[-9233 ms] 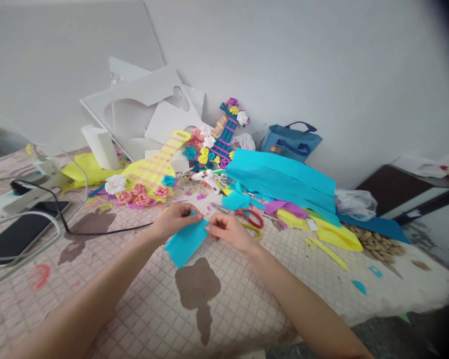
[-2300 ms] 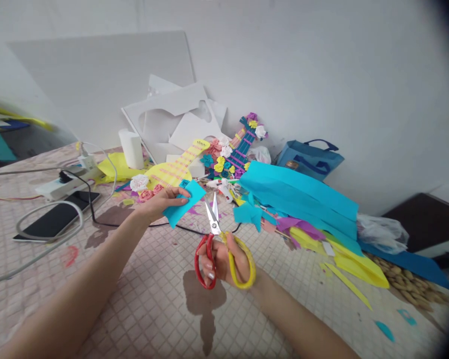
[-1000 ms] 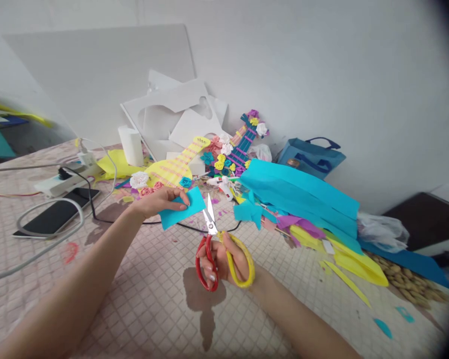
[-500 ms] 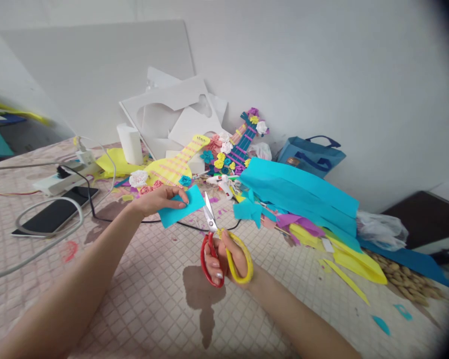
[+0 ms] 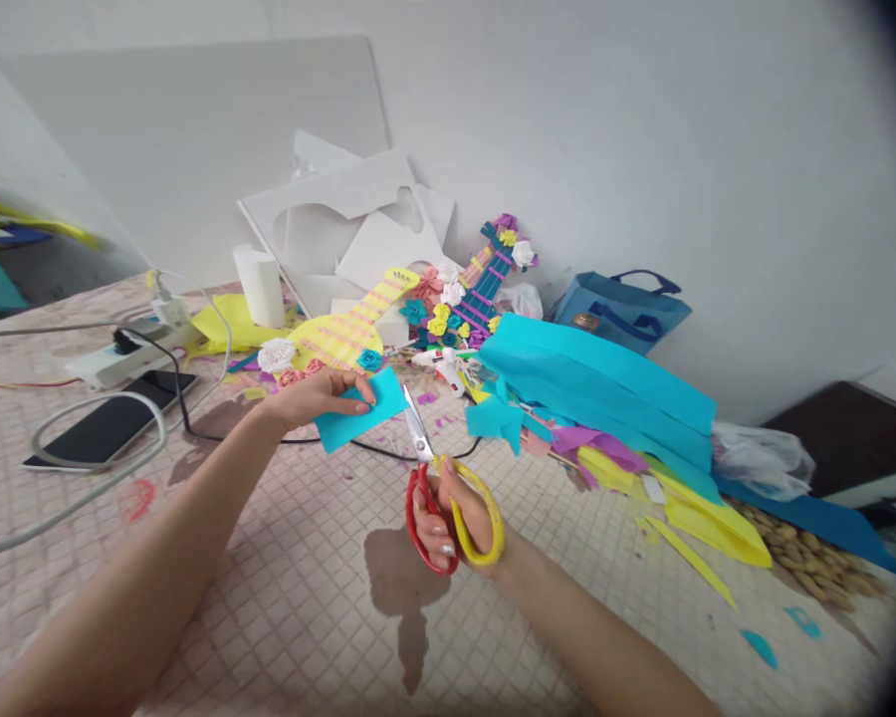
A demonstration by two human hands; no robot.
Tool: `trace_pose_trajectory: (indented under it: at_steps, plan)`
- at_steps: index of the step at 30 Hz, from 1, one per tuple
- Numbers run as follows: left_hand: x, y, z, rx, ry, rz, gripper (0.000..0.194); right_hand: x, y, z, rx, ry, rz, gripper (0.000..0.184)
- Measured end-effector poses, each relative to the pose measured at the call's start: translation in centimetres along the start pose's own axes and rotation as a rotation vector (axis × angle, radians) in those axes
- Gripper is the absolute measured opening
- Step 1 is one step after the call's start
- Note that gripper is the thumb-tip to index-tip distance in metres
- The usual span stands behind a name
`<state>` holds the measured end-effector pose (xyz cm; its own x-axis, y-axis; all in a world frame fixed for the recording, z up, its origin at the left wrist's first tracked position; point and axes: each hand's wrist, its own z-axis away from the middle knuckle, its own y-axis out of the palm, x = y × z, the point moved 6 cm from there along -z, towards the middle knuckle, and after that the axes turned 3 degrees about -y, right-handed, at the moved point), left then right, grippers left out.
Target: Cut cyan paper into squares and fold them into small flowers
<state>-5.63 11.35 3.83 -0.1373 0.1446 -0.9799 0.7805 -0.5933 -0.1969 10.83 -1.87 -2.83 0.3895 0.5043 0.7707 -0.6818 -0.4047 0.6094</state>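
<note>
Paper, a small blue piece (image 5: 384,396), lies just left of the scissors (image 5: 421,447) near the middle of the frame, its long axis slanting from lower left to upper right. The blades point up and slightly left, their tips right beside the paper's right-hand edge; I can't tell whether they touch it. They look nearly closed. My left hand (image 5: 310,400) is nearer the paper, pinching it between thumb and fingers, with the other fingers loosely bent. My right hand (image 5: 474,520) is lower, curled part-way around the scissors, with fingers through the red and yellow handles. Both hands are above the worktop (image 5: 306,607). A black cord (image 5: 389,454) runs behind the scissors, the glue gun (image 5: 449,372) sits farther up, and large blue sheets (image 5: 597,383) spread across right of centre.
</note>
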Motion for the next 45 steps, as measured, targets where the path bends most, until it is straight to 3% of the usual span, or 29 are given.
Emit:
trace_pose_trajectory:
  at_steps: [17,26,45]
  plan:
    - [0.0,0.6,0.0,0.036,-0.01,-0.025,0.02,-0.6,-0.2,-0.2,0.115,0.03,-0.004,0.065]
    - [-0.6,1.3,0.1,0.06,-0.008,-0.061,0.018,0.0,0.2,-0.1,0.101,0.016,-0.031,0.071]
    - [-0.2,1.0,-0.1,0.066,0.001,-0.096,0.018,-0.1,0.8,0.0,0.043,0.041,-0.11,0.065]
